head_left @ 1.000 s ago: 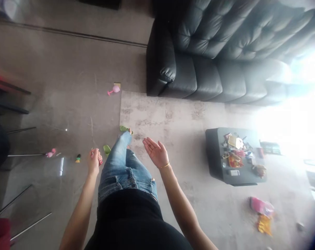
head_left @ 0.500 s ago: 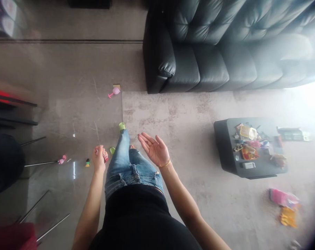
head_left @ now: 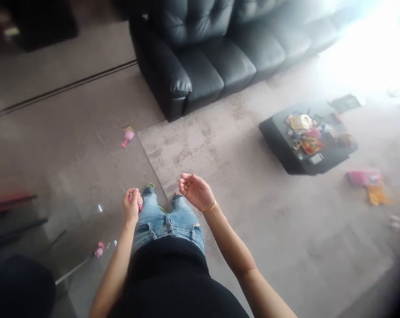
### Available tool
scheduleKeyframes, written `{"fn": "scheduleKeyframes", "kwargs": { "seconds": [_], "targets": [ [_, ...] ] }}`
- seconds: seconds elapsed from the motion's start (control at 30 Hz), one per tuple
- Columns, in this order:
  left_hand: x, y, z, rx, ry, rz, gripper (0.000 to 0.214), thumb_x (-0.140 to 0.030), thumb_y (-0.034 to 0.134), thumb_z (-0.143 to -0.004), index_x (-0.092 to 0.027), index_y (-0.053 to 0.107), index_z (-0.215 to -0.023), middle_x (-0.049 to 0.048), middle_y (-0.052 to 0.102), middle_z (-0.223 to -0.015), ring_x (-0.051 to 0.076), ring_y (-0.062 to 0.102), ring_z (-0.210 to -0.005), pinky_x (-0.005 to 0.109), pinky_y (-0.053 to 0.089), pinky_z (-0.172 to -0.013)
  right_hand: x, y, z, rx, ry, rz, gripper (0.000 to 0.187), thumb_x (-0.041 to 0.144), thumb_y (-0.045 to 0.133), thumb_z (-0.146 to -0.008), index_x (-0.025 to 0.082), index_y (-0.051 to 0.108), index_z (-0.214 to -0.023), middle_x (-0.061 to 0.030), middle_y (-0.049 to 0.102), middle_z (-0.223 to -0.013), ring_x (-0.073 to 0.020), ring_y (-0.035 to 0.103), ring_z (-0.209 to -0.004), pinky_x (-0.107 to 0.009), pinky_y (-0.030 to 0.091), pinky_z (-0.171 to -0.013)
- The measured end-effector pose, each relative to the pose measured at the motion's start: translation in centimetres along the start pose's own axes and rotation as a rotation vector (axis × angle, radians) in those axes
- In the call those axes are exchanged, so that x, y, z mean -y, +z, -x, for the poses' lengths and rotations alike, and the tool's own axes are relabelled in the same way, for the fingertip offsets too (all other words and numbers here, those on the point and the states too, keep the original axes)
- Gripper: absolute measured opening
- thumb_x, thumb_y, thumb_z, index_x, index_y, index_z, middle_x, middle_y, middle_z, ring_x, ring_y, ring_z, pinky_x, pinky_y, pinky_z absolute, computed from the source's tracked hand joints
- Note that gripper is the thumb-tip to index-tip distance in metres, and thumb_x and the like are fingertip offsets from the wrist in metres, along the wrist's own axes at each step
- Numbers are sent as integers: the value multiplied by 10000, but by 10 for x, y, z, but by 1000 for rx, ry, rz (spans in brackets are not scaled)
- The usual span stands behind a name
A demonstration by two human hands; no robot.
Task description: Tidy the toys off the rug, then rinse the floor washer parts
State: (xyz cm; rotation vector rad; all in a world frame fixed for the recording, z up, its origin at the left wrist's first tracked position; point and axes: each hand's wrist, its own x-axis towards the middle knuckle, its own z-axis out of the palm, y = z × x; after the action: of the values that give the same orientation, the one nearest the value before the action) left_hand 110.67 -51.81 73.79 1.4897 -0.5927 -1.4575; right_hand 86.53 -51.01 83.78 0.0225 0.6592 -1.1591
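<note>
I stand on a grey floor, looking down at my jeans and green slippers (head_left: 149, 187). My left hand (head_left: 131, 205) is closed around a small pink and red thing that I cannot name, held in front of my left thigh. My right hand (head_left: 196, 191) hovers palm up over my right leg, its fingers curled inward with nothing visible in them, a gold bangle on the wrist. A pink toy goblet (head_left: 127, 136) lies on the floor ahead, by the corner of the rug (head_left: 239, 185).
A black leather sofa (head_left: 200, 57) stands ahead. A low dark table (head_left: 307, 143) covered with several toys sits to the right, with pink and orange packets (head_left: 367, 185) on the floor beside it. A small pink toy (head_left: 99, 249) lies near chair legs at the left.
The view has swung, so the sofa and table now sit tilted and further off. My right hand's fingers have curled in from an open palm. My left hand still grips the pink thing.
</note>
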Motion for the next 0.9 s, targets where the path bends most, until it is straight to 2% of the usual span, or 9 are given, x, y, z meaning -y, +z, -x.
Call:
{"fn": "scheduleKeyframes", "kwargs": {
  "seconds": [0.03,0.1,0.2,0.3,0.4,0.5,0.6,0.77,0.9],
  "targets": [
    [-6,-5,-17,36,-10,-31,460,-527,795,-676,-196,501,-801,-114,420,-502,32,381,-386,154,321,-378,-8,-4,-13,-49,-39,-71,225,284,522,-923,175,631,-759,3,660,-692,-83,605,-635,-194,506,-637],
    [-18,-18,-51,120,-45,-96,477,-534,802,-660,-195,500,-806,-118,417,-493,30,373,-378,150,318,-372,-29,-15,-34,-173,-134,-227,385,281,512,-933,193,445,-564,57,446,-486,-69,416,-438,-181,372,-453],
    [-35,-42,-101,256,-111,-211,477,-513,811,-651,-194,505,-834,-124,419,-502,25,379,-376,141,317,-375,-70,-28,-48,-364,-257,-442,505,288,458,-951,210,209,-519,78,222,-435,-77,229,-383,-202,224,-391],
    [-47,-63,-142,287,-152,-284,511,-516,824,-619,-193,503,-849,-123,445,-522,20,376,-377,141,326,-381,-118,-27,-46,-486,-348,-619,490,266,451,-931,213,155,-544,85,180,-446,-77,176,-390,-204,197,-405],
    [-49,-72,-168,279,-176,-299,571,-550,842,-564,-194,494,-842,-117,477,-539,20,385,-382,145,340,-381,-155,-16,-42,-563,-406,-753,441,246,453,-906,219,183,-558,89,207,-442,-77,200,-387,-202,197,-415],
    [-43,-63,-177,373,-228,-315,598,-565,854,-535,-192,497,-836,-120,472,-536,21,393,-389,143,346,-384,-171,-7,-43,-592,-460,-815,397,240,452,-894,224,220,-572,90,233,-441,-80,233,-386,-200,197,-417],
    [-37,-41,-175,514,-281,-330,621,-577,860,-513,-191,500,-839,-127,450,-531,16,375,-383,139,331,-374,-171,-4,-42,-580,-587,-812,378,245,490,-875,224,243,-590,94,254,-457,-78,251,-397,-194,209,-423],
    [-34,0,-155,700,-329,-400,651,-638,836,-491,-185,519,-836,-118,455,-532,23,381,-368,147,302,-349,-177,-2,-33,-597,-769,-829,363,254,514,-856,222,253,-604,97,263,-479,-73,266,-413,-192,230,-432],
    [-38,20,-135,808,-336,-413,653,-668,829,-468,-185,510,-771,-116,442,-502,29,374,-356,162,305,-342,-200,0,-35,-637,-797,-875,342,250,528,-836,221,274,-609,99,278,-482,-68,278,-410,-187,233,-438]
  ]
}}
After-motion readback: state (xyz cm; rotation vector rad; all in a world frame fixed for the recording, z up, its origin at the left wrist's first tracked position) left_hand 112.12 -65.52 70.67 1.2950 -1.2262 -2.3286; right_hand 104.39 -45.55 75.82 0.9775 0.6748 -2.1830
